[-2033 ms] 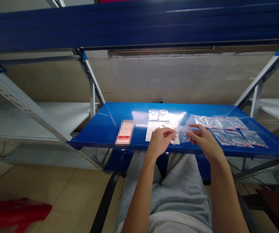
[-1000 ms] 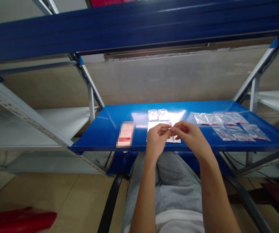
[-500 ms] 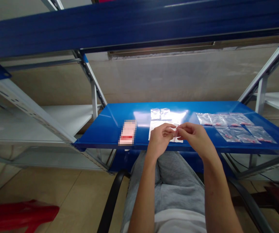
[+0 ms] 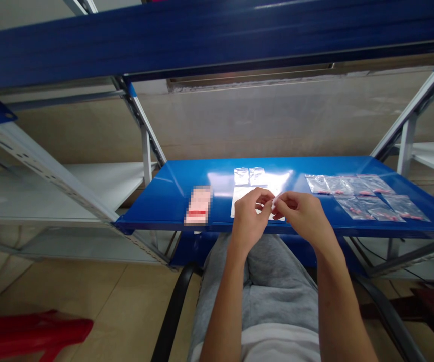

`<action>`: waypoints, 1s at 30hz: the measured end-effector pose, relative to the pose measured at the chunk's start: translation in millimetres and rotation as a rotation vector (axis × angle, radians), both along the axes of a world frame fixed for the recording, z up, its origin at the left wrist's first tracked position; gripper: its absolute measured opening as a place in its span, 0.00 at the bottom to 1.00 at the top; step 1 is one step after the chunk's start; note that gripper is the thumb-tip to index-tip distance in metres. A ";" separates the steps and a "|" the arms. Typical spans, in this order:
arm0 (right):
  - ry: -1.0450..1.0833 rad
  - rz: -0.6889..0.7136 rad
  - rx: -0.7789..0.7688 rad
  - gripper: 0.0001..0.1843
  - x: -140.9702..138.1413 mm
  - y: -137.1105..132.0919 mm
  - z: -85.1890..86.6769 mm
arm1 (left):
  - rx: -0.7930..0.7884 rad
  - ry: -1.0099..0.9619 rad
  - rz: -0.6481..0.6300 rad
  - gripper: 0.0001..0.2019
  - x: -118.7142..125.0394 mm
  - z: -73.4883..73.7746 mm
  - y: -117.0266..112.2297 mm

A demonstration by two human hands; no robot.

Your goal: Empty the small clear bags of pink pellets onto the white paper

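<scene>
My left hand [image 4: 253,211] and my right hand [image 4: 298,208] meet over the front of the blue shelf, fingertips almost touching. Both are closed in a pinch on a small clear plastic bag [image 4: 273,203]; only a whitish bit of it shows, and the fingers cover the rest. Below the hands lies a white sheet [image 4: 238,196], partly hidden by them. Just behind it, two small flat clear bags [image 4: 257,176] rest side by side.
Several clear bags with small red items [image 4: 378,207] lie in two rows on the right of the blue shelf [image 4: 186,173]. A blurred pink and red packet [image 4: 198,205] lies at the left. An upper blue beam [image 4: 217,40] crosses overhead; a chair armrest [image 4: 175,311] is beside my legs.
My fingers have shifted on the bag and closed more tightly around it. The pinkish strip seen between them before is now a small whitish bit. The other things have stayed put.
</scene>
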State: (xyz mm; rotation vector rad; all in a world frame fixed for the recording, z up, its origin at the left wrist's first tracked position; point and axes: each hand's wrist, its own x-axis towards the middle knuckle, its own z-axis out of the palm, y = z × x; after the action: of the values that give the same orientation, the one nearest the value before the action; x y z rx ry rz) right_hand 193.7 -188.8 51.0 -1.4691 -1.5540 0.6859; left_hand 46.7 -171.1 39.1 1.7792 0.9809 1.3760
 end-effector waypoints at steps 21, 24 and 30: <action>-0.223 -0.089 0.173 0.13 -11.2 -3.7 4.7 | 0.160 0.296 0.107 0.16 -8.7 5.9 -4.3; -0.195 -0.037 0.152 0.14 -11.4 -3.6 4.3 | 0.010 0.231 0.088 0.11 -7.6 6.3 -4.6; -0.058 0.060 0.085 0.21 -2.6 -4.1 2.8 | -0.165 0.204 0.231 0.09 -13.6 6.5 -1.1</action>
State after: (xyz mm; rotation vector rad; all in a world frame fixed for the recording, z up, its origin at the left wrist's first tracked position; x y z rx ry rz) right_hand 191.1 -193.0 53.8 -1.3951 -1.6573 0.6097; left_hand 33.1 -172.2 45.5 1.7476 1.4053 1.2238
